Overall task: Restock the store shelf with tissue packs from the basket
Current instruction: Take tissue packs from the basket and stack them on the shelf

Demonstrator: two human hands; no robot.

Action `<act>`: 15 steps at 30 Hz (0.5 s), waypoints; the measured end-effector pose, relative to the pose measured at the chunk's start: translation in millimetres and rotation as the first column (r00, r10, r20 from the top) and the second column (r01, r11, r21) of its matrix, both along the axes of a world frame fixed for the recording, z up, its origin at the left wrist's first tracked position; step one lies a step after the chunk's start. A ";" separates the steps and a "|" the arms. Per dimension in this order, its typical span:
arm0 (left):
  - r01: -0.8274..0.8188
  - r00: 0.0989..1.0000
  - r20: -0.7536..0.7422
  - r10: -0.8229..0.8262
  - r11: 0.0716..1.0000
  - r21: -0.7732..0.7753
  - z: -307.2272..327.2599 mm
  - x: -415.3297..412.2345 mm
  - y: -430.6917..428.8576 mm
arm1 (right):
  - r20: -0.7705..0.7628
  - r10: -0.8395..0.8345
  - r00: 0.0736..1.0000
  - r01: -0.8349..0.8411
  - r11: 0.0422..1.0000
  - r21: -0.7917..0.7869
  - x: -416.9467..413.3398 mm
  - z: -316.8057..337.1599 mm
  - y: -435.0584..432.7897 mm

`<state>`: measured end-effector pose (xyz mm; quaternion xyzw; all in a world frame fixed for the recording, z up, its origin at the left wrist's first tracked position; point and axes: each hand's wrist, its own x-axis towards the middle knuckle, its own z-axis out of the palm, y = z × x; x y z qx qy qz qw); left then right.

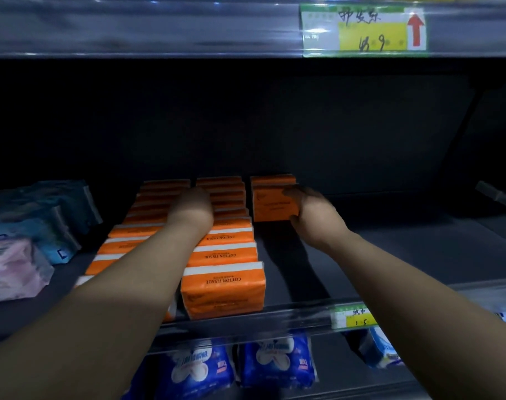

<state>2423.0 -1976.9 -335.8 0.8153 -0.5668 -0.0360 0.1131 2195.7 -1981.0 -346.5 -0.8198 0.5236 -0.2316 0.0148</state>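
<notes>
Store shelf, restocking: we are gripping tissue pack in our right hand, thumb over top. Pack is sitting just left of palm, long axis crosswise, touching stacked packs beyond. Left hand is resting on neighbouring rows, fingers hidden.

Dim, dark shelf recess, glare on rails, soft blur, bowed edges

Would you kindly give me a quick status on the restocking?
Right hand grips orange tissue pack, third row back. Left hand on stocked rows, grip unclear. Nothing seen blocking.
</notes>
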 end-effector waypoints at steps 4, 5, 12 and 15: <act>-0.007 0.999 -0.054 0.006 1.000 -0.021 -2.4 3.1 0.8 | -0.003 -0.002 1.000 0.002 1.000 -0.010 -2.3 -2.6 1.4; -0.010 0.998 -0.067 0.008 0.999 -0.032 -2.7 3.5 0.8 | -0.007 -0.002 1.000 0.002 1.000 -0.012 -2.4 -2.3 1.8; -0.022 0.977 -0.214 0.000 0.995 -0.100 -3.7 5.3 3.9 | -0.020 -0.013 1.000 0.013 1.000 0.000 -2.5 -0.5 5.7; -0.011 0.973 -0.228 -0.013 0.995 -0.101 -1.4 4.2 8.4 | -0.031 -0.030 0.999 0.031 0.999 0.019 -3.8 -1.4 8.3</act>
